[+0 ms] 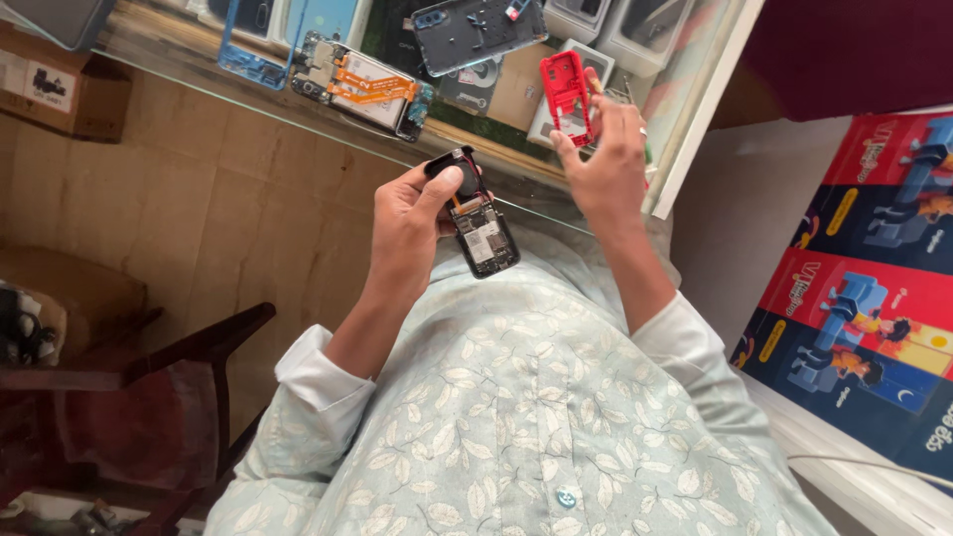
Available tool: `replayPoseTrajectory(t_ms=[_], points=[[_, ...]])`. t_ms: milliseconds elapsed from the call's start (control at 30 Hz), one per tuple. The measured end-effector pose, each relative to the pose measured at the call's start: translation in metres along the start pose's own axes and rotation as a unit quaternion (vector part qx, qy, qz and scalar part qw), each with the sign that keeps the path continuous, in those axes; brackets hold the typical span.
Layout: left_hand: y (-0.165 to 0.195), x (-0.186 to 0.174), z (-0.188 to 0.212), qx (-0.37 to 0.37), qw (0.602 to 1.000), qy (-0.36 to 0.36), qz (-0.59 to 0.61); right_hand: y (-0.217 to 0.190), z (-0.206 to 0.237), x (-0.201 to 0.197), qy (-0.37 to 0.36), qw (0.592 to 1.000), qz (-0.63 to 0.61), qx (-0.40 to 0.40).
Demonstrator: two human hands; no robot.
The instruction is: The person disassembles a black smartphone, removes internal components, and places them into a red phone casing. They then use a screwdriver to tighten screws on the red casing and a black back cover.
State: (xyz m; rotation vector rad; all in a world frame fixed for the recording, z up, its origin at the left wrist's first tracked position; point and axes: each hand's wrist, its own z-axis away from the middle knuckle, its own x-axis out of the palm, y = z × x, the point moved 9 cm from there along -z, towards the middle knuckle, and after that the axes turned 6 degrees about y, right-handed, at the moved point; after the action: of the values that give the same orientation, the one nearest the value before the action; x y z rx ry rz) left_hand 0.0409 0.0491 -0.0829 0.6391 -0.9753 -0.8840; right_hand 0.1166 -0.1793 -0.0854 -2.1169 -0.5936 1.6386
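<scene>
Left hand (412, 213) is clamped on a small opened phone body (479, 223), circuit board exposed, its long axis running from the thumb down and right toward the chest. Right hand (604, 164), fingers closed, pinches a red plastic frame (567, 91) held upright, up and right of the phone, the two parts apart. Beyond lies a glass counter (298, 109) with dismantled handsets (362, 84).
</scene>
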Motion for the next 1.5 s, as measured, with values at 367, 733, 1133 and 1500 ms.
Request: replayPoseTrajectory(t_ms=[367,733,1133,1500], points=[[-0.011,0.012,-0.006,0.006,1.0,-0.02,0.003,0.004,-0.013,0.009,0.02,0.999,-0.026,-0.025],[-0.008,0.024,-0.006,0.032,0.997,-0.058,0.035,0.032,0.048,-0.012,-0.169,0.453,-0.819,0.309],[-0.001,0.033,-0.003,0.067,0.997,-0.043,0.015,0.018,0.06,-0.037,-0.179,0.607,-0.734,0.246],[0.01,0.043,0.008,0.101,0.994,-0.038,-0.015,-0.014,0.073,-0.033,-0.135,0.758,-0.568,0.292]])
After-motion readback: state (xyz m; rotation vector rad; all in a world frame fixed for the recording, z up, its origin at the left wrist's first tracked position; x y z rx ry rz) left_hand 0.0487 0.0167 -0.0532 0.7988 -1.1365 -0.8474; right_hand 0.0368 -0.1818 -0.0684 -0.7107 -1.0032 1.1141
